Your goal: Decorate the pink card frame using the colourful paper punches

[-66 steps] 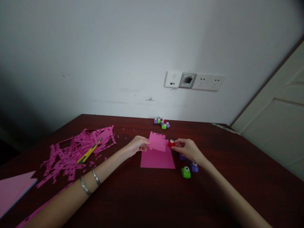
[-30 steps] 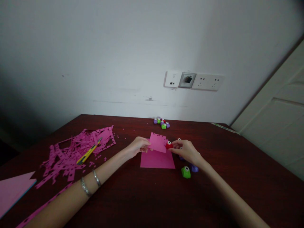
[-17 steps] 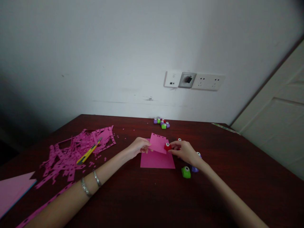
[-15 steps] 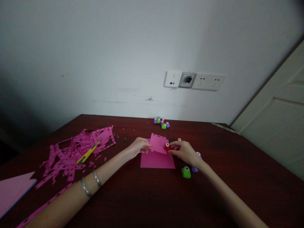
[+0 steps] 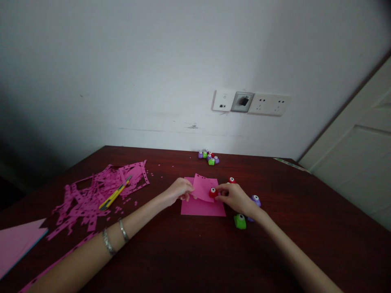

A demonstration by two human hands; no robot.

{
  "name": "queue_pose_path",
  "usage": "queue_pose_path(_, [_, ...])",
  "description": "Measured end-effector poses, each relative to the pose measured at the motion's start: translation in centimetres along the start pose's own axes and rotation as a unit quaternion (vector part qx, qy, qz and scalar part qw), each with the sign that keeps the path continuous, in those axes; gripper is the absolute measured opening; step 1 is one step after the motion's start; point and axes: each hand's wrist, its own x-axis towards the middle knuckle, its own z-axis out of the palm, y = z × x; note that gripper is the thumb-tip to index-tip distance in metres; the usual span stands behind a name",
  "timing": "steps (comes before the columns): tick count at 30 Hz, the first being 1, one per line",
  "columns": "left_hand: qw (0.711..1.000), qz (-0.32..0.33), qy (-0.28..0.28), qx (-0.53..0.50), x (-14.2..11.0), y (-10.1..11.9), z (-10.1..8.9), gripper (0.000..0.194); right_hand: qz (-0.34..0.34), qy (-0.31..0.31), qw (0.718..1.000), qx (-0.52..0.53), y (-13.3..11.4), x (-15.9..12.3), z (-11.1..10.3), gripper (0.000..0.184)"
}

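Note:
My left hand (image 5: 179, 190) pinches the left edge of a small pink paper (image 5: 202, 188), which has a row of punched holes along its far edge. The paper is tilted above a larger pink sheet (image 5: 201, 208) lying flat on the table. In my right hand (image 5: 233, 197) is a red craft punch (image 5: 213, 193) with a white-and-black button, held at the small paper's right edge. Around that hand stand another red punch (image 5: 231, 180), a green punch (image 5: 240, 221) and a purple punch (image 5: 255, 200); a further purple one is mostly hidden by the wrist.
A heap of punched pink scraps (image 5: 91, 195) covers the left of the dark wooden table (image 5: 183, 256), with a yellow utility knife (image 5: 115, 194) on top. Pink sheets (image 5: 20, 244) lie at the left edge. Several more punches (image 5: 209, 157) sit near the wall, below sockets (image 5: 269, 104).
The red punch and my right hand have moved slightly left and toward me, over the small paper's right edge. The paper has dipped a little and bends more. My left hand has hardly moved.

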Motion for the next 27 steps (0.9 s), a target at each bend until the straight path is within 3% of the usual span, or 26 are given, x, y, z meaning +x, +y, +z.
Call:
queue_pose_path(5, [0.994,-0.012,-0.008,0.108,-0.8,-0.7,0.2,0.007,-0.001,-0.018,1.0,-0.018,-0.4,-0.2,0.1,0.019])
queue_pose_path(7, [0.984,-0.011,0.004,0.177,-1.2,-0.8,0.4,0.016,0.004,-0.021,0.999,-0.024,-0.5,-0.2,0.2,0.019])
queue_pose_path(9, [0.964,0.028,0.064,0.258,-1.4,-0.8,0.4,0.028,0.009,-0.017,0.999,-0.035,-0.4,-0.2,0.3,0.019])
queue_pose_path(12, [0.905,0.153,0.162,0.362,-1.5,-0.4,0.0,0.032,0.007,-0.01,0.999,-0.043,-0.3,-0.2,0.4,0.019])
queue_pose_path(14, [0.868,0.237,0.13,0.416,-1.3,-0.1,-0.4,0.03,0.001,-0.009,0.999,-0.04,-0.2,-0.2,0.4,0.019])
queue_pose_path(17, [0.829,0.317,0.006,0.461,-0.7,0.1,-1.2,0.04,-0.003,-0.014,0.999,-0.033,-0.3,-0.2,0.3,0.019])
queue_pose_path(21, [0.828,0.324,-0.067,0.454,0.1,-0.1,-1.7,0.049,-0.011,-0.016,0.999,-0.031,-0.4,-0.3,0.1,0.018])
queue_pose_path(27, [0.832,0.32,-0.079,0.446,0.3,-0.5,-1.8,0.056,-0.011,-0.027,0.999,-0.02,-0.1,-0.2,0.2,0.02])
